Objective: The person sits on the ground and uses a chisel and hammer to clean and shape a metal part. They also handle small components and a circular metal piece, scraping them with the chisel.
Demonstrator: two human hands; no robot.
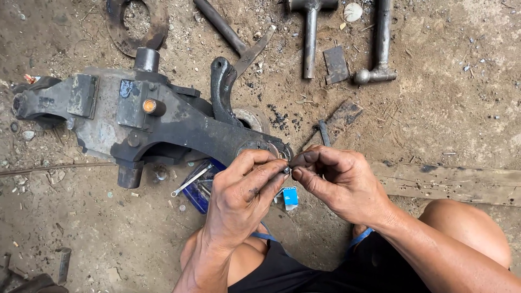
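- Pinching a small metal part (286, 169), the left hand (241, 192) and right hand (339, 182) are meeting fingertip to fingertip just below the near end of the black cast-iron housing (163, 122).
- Both hands are grasping it; neither is nearer, and its long axis is too hidden to tell.
- Lying beneath the housing's near end are a wrench (190, 180) and a blue box (290, 196).
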